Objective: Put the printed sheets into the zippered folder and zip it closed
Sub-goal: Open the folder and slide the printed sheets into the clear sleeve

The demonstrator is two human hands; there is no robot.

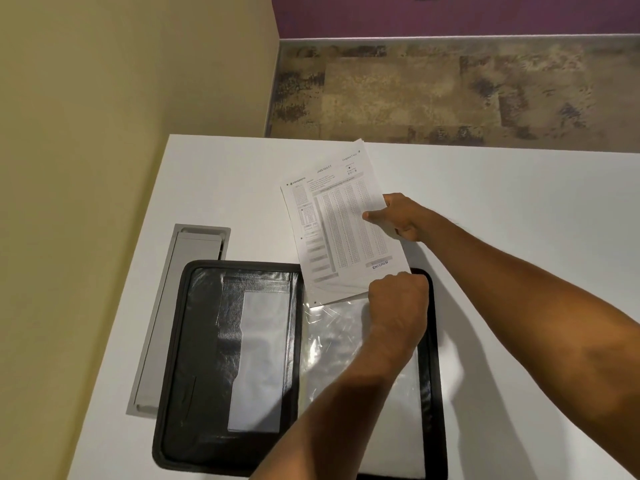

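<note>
A yellowish wall [104,133] ran along the far left, well left of the folder [194,375]. Between that wall and the folder, a grey hatch [180,317] sat sunk into the white table [519,220], its long side just beside the folder's left edge. The black zippered folder lay open and flat at the table's near edge. Its left half carried a clear pocket [263,358], and its right half was covered by a glossy plastic sleeve [339,348].

The printed sheets [343,223] lay tilted over the folder's far right corner. Their near end overlapped the top of the sleeve and the rest stretched out over the table beyond the folder.

The left hand [398,299] was clenched at the sheets' near corner, above the folder's right half. Whether it gripped paper or sleeve could not be told. The right hand [401,216], beyond the folder, pinched the sheets' right edge with the thumb on top.

Past the table, far behind the folder, were mottled brown carpet [450,91] and a purple wall [450,15].
</note>
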